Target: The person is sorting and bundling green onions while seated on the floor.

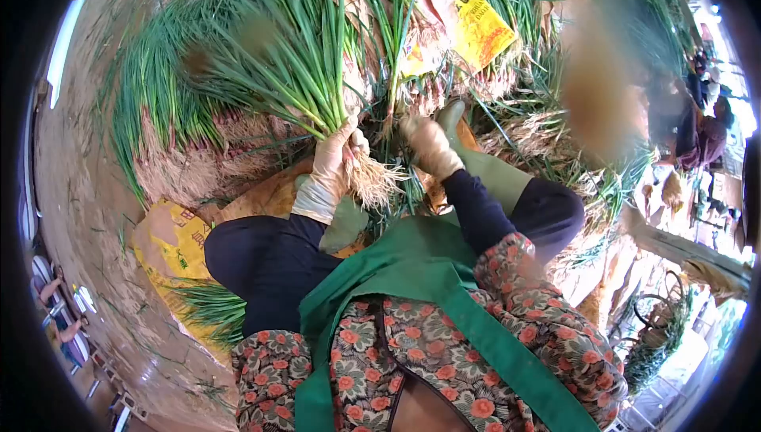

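My left hand (331, 164), in a pale glove, is closed around a bunch of green onions (313, 75). Their leaves fan upward and the whitish roots (371, 181) hang out to the right of my fist. My right hand (430, 147), also gloved, is just to the right of the bunch, fingers curled and slightly blurred. Whatever its fingertips hold, if anything, is hidden. Close to those fingertips, a few upright onion stalks (394, 59) reach down from the pile beyond.
Heaped green onions (170, 83) lie ahead and to the left, with more rooted onions (539, 135) at right. A yellow printed sack (483, 28) lies on the heap; another yellow sack (170, 246) is by my left knee. Other people (701, 127) are at far right.
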A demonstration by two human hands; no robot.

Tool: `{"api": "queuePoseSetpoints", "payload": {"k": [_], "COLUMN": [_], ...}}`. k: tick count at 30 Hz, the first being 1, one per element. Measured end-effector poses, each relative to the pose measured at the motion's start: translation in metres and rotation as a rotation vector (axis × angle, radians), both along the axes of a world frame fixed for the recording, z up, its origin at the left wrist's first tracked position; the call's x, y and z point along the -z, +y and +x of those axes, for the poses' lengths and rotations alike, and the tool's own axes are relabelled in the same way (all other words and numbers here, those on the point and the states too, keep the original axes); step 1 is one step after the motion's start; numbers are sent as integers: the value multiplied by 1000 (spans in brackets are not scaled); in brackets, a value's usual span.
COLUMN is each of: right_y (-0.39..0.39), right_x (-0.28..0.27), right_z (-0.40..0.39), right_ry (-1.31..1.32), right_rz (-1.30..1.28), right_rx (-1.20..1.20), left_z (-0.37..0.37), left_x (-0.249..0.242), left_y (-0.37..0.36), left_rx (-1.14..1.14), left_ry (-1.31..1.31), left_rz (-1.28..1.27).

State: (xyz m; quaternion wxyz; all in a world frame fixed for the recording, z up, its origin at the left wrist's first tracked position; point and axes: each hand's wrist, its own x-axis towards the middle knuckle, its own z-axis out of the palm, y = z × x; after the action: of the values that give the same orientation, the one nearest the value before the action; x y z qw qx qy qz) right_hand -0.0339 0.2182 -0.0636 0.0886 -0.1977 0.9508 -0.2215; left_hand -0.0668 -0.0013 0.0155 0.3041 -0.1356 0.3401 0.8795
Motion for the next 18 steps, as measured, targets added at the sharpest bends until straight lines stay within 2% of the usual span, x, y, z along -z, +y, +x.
{"api": "queuePoseSetpoints", "payload": {"k": [2, 3, 4, 5, 6, 7, 9, 11, 13, 14, 15, 17, 18], "right_y": [-3, -6, -13, -24, -37, -51, -69, -63, -46, -44, -53, -64, -65], "right_x": [-20, -24, -21, -16, -37, -73, -122, -113, -83, -74, -111, -103, -83], "right_z": [-31, -40, -40, -35, -27, -20, 2, 10, 0, -3, -15, -33, -35], "right_ry": [-564, -842, -700, -296, -249, -203, -232, -274, -318, -405, -652, -817, -605], "right_rz": [-515, -773, -721, -561, -401, -242, -173, -325, -538, -825, -1057, -1155, -1048], "right_rx": [474, 702, 558, 470, 442, 412, 269, 188, 229, 347, 441, 670, 567], "left_z": [0, 0, 1, 0, 1, 3, 3, 6, 7, 7, 10, 12, 13], "left_x": [15, 6, -10, -18, 13, -2, 5, 4, 3, 14, 18, 20, 5], "left_y": [0, 6, 14, 16, 3, 6, 17, 22, 19, 18, 18, 17, 20], "left_rx": [74, 40, 0, -47, 73, 48, -69, -94, -81, -86, -55, 2, -39], "left_ry": [-22, -51, -78, -107, 26, -50, 37, 32, -40, -49, -38, -7, -30], "left_rz": [175, 52, -72, -198, -255, -288, -413, -399, -376, -391, -383, -369, -321]}}
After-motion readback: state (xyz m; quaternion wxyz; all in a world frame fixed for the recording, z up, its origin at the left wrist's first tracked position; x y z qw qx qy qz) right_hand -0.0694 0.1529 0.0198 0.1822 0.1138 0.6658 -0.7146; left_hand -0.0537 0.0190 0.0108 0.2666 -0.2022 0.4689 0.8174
